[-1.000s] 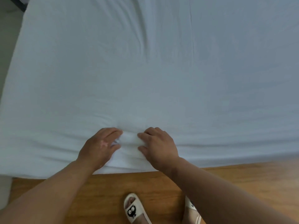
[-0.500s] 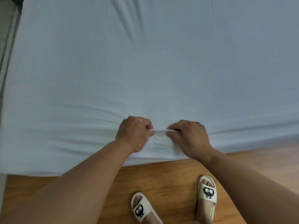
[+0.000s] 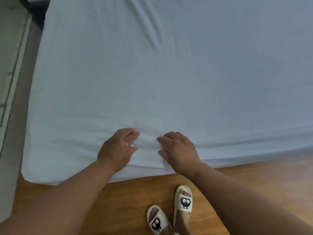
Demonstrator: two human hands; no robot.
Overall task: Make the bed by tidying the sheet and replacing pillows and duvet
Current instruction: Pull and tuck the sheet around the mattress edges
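Sheet [image 3: 169, 73], white and matte, stretched over the bed and filling most of the head view. Its near edge runs left to right along the wooden floor [image 3: 118, 199] and ends at the left in a rounded corner. A grey surface [image 3: 11, 48] borders the bed on the far left.

A bundle of long soft creases at the top centre runs from the far side toward the near edge. Finer wrinkles lie parallel to the near edge.

The left hand [image 3: 118, 148] lies palm down on the sheet just inside that edge, fingers nearly straight and pointing right, thumb spread below them. A small raised ridge of fabric sits between the two hands. The right hand [image 3: 179, 151] lies flat just beside the ridge, fingers nearly straight and pointing left, thumb apart. Neither hand closes round the cloth.

Below stand two cream slippers [image 3: 184, 199] on warm, glossy planks, each printed with a black cartoon face.
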